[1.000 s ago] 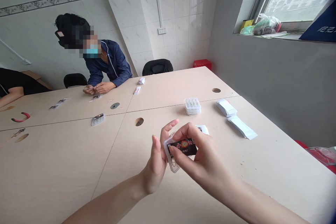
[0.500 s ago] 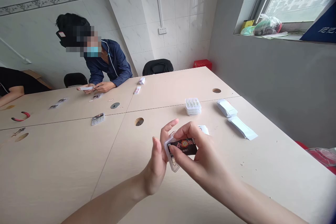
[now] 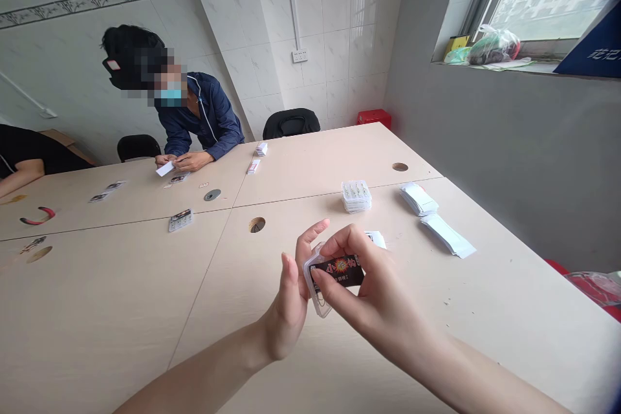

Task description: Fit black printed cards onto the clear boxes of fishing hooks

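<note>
A small clear plastic box (image 3: 320, 305) is held up between my two hands above the table. My left hand (image 3: 288, 310) supports it from the left, with the thumb raised off the box and the other fingers partly hidden behind it. Across the front of the box lies a black printed label card (image 3: 342, 273) with red lettering and a bright burst. My right hand (image 3: 371, 284) pinches this card, thumb on its left part and fingertips at the box's top edge. Something thin and curved shows faintly inside the box, below the card.
Beyond my hands stand stacked clear boxes (image 3: 356, 197). White card stacks (image 3: 420, 199) lie to the right, and white cards (image 3: 376, 239) behind my right hand. A labelled box (image 3: 181, 220) sits left of the table hole (image 3: 257, 225). Across the table a co-worker (image 3: 201, 110) handles a white card.
My hands, the box and the label card look almost unmoved. Across the table, the co-worker's white card has tilted and shifted right, with the hands closer together.
</note>
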Tool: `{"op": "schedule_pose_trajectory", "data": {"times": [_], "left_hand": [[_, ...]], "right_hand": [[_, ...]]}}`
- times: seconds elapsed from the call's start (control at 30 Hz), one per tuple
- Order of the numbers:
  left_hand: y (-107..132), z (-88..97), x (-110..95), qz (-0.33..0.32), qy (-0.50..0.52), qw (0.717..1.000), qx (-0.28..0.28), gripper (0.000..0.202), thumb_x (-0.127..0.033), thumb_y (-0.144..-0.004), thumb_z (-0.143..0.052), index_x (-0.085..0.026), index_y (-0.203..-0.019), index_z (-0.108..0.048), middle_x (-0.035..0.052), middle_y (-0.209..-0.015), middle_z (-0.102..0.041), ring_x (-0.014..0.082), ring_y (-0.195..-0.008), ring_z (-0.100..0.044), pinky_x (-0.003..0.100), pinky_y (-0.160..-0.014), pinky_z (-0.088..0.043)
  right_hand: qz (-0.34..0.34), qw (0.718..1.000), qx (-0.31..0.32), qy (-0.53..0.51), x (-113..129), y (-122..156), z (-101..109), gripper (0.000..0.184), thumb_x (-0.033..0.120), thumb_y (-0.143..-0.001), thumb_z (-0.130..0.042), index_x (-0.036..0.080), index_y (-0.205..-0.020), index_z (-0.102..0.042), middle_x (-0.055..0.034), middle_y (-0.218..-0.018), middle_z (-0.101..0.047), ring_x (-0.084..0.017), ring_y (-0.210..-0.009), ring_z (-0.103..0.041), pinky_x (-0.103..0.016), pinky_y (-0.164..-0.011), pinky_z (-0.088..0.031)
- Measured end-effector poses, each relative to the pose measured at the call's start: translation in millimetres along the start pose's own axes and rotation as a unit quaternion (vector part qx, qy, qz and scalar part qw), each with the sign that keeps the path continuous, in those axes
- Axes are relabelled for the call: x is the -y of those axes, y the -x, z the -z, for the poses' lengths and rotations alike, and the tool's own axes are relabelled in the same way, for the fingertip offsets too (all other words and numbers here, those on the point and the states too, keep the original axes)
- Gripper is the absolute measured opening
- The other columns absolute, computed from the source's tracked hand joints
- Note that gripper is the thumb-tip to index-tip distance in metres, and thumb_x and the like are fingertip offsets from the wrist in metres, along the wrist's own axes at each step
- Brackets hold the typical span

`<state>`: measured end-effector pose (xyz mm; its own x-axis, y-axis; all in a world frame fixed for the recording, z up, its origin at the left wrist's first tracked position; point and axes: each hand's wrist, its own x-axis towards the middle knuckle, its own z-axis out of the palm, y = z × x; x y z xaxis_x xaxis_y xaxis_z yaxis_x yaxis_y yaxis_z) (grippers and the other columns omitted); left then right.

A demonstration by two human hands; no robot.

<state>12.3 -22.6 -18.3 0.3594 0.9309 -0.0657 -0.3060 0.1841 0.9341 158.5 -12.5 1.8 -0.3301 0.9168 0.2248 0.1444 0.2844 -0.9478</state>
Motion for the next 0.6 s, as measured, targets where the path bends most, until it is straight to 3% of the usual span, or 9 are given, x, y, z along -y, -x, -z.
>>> {"op": "schedule_pose_trajectory", "data": {"times": [0.23, 0.6], "left_hand": [[-1.1, 0.9, 3.0, -0.015, 0.003, 1.0, -0.002, 0.076, -0.076, -0.085, -0.016, -0.034, -0.147, -0.028, 0.0053, -0.149, -0.044, 0.0288, -0.137, -0.037, 0.045, -0.111, -0.027], [-2.5, -0.3, 1.6, -0.021, -0.005, 1.0, 0.002, 0.077, -0.075, -0.086, -0.015, -0.032, -0.148, -0.026, 0.0071, -0.149, -0.044, 0.0296, -0.137, -0.037, 0.047, -0.113, -0.024]], "right_hand": [[0.014, 1.0, -0.005, 0.004, -0.5, 0.7, 0.4, 0.019, 0.012, -0.085, -0.057, 0.025, -0.094, -0.047, -0.0004, -0.093, -0.065, -0.017, -0.079, -0.067, -0.027, -0.058, -0.053], [0.041, 0.998, -0.007, 0.039, -3.0, 0.4, 0.3, 0.02, 0.012, -0.085, -0.057, 0.026, -0.095, -0.046, 0.0031, -0.091, -0.066, -0.014, -0.073, -0.065, -0.027, -0.057, -0.054]]}}
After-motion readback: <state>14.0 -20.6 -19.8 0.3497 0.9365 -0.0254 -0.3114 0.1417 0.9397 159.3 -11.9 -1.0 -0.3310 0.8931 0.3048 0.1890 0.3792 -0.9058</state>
